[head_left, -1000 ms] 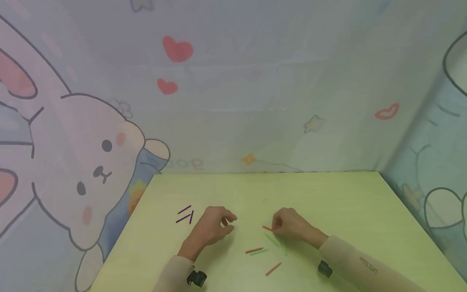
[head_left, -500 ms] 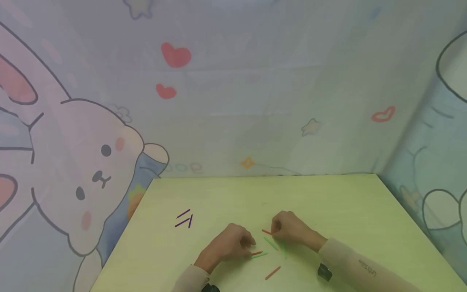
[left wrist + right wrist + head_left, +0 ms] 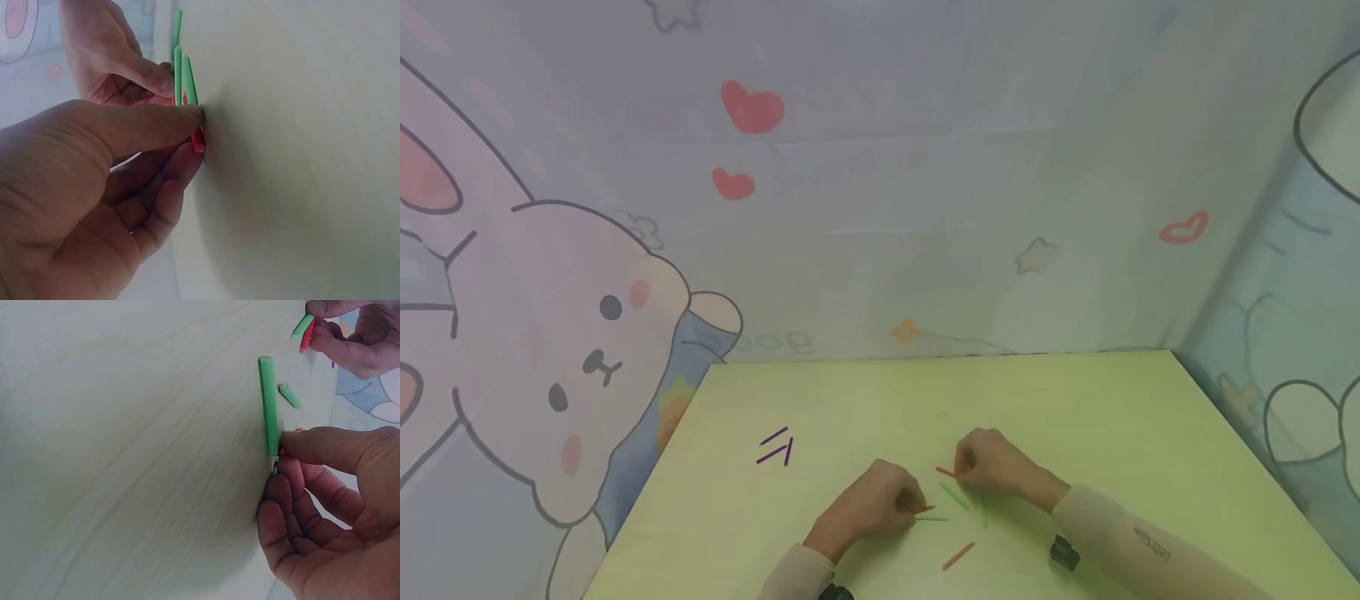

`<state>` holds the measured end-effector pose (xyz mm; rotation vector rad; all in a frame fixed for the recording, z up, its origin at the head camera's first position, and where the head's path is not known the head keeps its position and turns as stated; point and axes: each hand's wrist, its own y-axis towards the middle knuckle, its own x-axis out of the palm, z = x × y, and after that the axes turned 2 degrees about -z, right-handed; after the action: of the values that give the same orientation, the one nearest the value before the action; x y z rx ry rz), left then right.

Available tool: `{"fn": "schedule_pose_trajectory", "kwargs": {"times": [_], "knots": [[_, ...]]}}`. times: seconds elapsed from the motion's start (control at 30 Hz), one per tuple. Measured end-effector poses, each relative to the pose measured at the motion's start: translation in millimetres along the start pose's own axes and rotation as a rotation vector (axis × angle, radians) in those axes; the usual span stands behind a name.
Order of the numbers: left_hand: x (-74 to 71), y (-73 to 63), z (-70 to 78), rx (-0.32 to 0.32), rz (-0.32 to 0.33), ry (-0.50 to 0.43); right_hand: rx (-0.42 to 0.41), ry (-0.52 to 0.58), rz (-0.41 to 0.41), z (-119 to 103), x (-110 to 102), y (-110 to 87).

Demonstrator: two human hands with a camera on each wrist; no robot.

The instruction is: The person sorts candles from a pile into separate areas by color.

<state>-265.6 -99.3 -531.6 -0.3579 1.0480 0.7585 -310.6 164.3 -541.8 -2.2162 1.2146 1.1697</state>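
Low over the table, my left hand (image 3: 872,504) pinches a small red stick (image 3: 198,142) between thumb and index finger; its tip pokes out to the right in the head view. Just below that lies a green stick (image 3: 934,519). My right hand (image 3: 1000,463) pinches another red stick (image 3: 945,472), mostly covered by the fingers in the right wrist view. Beside the right fingertips are two green sticks: a slanted one (image 3: 955,496) and a steeper one (image 3: 981,512), seen large in the right wrist view.
A loose red stick (image 3: 958,556) lies nearer the front of the pale yellow-green table (image 3: 1097,408). Several purple sticks, among them a short upright one (image 3: 788,451), lie at the left. Behind stands a printed cloth backdrop (image 3: 880,183) with a rabbit and hearts.
My left hand has moved right and toward the front to the red and green pair, and now pinches the red stick, lifting it off the green one. The right hand has stayed nearly still.
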Motion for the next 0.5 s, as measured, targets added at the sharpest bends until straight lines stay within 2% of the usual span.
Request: {"fn": "schedule_pose_trajectory", "kwargs": {"times": [0.27,0.5], "knots": [[-0.7,-3.6,-5.4,-0.028,0.018,0.058,0.018,-0.006,-0.006,-1.7,0.4,0.8],[2.3,-5.7,-9.3,-0.027,0.052,0.062,0.02,0.003,-0.01,-0.1,1.5,0.2]]}}
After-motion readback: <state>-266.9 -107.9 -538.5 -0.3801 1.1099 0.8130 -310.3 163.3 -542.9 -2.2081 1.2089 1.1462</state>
